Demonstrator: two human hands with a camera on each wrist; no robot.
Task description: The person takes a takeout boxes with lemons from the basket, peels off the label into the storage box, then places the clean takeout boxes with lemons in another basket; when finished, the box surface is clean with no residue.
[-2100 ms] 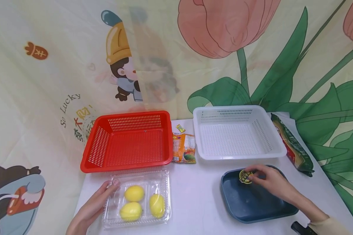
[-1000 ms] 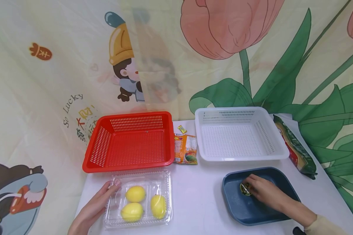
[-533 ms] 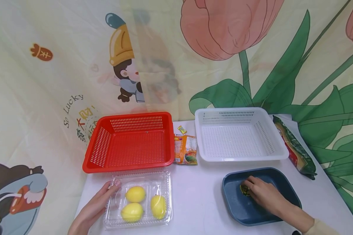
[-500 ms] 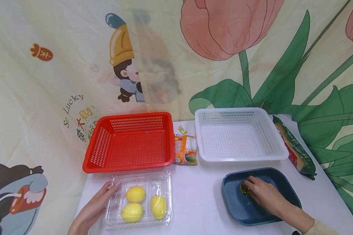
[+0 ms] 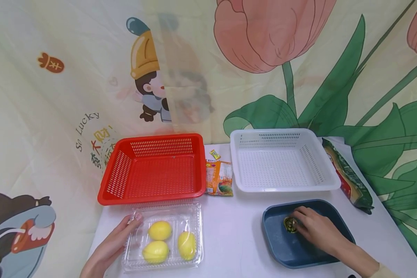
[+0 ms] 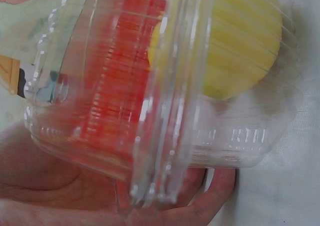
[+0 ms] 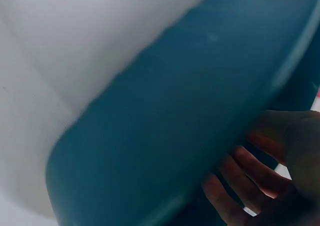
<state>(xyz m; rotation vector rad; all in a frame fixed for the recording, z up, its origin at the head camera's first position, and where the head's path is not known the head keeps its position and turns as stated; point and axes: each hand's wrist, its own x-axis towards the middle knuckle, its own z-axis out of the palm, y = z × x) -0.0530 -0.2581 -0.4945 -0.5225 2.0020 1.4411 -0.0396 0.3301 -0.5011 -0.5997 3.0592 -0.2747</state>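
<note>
Tabletop [image 5: 233, 227], round packet [image 5: 289, 225] at right hand [image 5: 317, 230]

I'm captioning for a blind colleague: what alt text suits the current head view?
A person's right hand is in a dark blue tray, at a round black-and-yellow item, and the left hand grips a clear plastic box of three yellow fruits. Behind stand a red basket and a white basket.

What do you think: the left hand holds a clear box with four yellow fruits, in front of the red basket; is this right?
Almost; only the count is wrong. The head view shows three yellow fruits in the clear box, which the left hand does hold in front of the red basket.
</note>
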